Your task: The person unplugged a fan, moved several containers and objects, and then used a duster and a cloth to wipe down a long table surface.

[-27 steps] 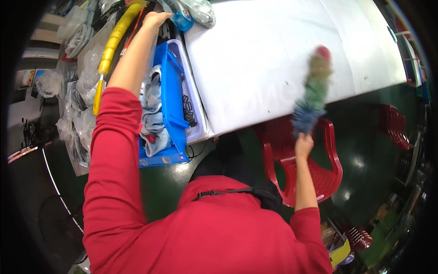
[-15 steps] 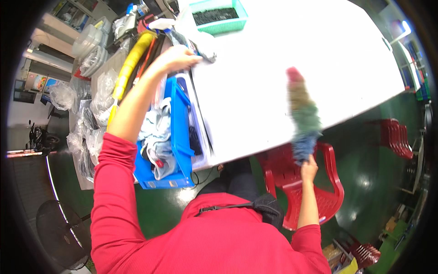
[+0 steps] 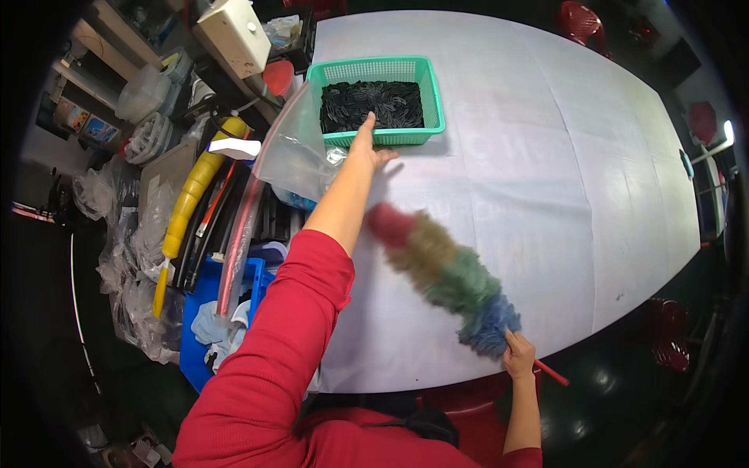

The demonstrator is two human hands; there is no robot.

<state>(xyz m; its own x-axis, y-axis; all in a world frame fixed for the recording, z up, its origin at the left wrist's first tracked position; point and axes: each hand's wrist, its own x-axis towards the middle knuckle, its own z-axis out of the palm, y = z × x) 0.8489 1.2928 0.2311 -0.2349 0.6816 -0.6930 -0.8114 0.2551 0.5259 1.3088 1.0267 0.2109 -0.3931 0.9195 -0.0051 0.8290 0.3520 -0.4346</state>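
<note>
- One duster, banded red, tan, green and blue, slants across the near part of the white counter; its red end points far and left, its blue end near and right.
- The duster is blurred toward the red end; whether it touches the counter I cannot tell.
- The right hand is closed around the duster just below the blue band, and a short red handle sticks out past it.
- The left hand is spread, thumb up against the view of the basket, fingers reaching right, over the counter; contact with the basket I cannot tell.
- The basket is green, stands on the far left part of the counter and holds many small black pieces.
- A clear bag with a red strip lies between the basket and the left forearm.
- Left of the counter, a blue bin holds pale cloths.
- Beyond the bin, a yellow rod slants beside dark tubes, with crumpled plastic bags to their left.
- A red chair is partly under the counter's near edge.
</note>
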